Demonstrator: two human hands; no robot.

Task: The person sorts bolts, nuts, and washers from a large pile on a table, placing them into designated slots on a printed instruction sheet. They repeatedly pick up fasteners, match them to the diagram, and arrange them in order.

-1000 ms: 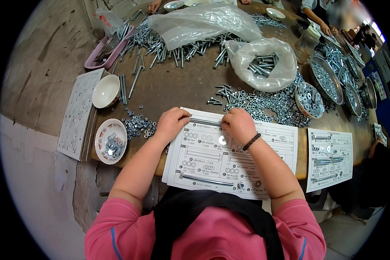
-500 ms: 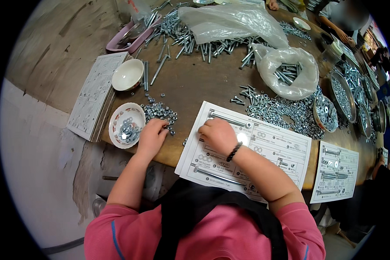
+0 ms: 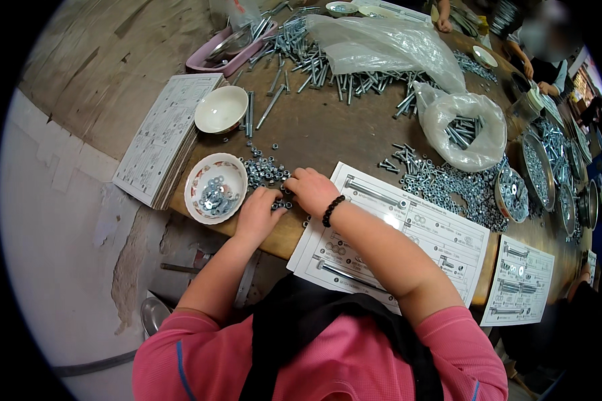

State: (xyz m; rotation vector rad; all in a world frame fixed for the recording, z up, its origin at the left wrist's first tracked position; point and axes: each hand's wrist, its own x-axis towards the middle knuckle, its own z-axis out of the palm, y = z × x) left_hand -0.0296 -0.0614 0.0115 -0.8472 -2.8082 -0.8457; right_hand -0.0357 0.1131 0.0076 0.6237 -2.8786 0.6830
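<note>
My left hand point(image 3: 259, 212) rests at the near edge of a pile of small metal nuts point(image 3: 262, 171), its fingers curled; what they hold is hidden. My right hand point(image 3: 312, 192), with a black bead bracelet at the wrist, is beside it at the pile's right side. Its fingers are bent down and closed, and anything in them is hidden. A flower-patterned bowl point(image 3: 192, 175) holding flat washers stands just left of my left hand. Beneath my right forearm lies a printed sheet point(image 3: 441, 224) with pictures of bolts, nuts and washers, on top of other sheets.
A white bowl point(image 3: 219, 110) stands beside a stack of printed sheets point(image 3: 164, 134) at left. Long bolts point(image 3: 271, 107), a plastic sheet point(image 3: 388, 47) and a bag of bolts point(image 3: 461, 144) lie farther back. Loose nuts point(image 3: 448, 190) and metal bowls point(image 3: 538, 170) are at right; a co-worker's hand point(image 3: 547, 88) shows beyond.
My right hand has moved left off the printed sheet to the nuts, close to my left hand. The whole view has shifted slightly.
</note>
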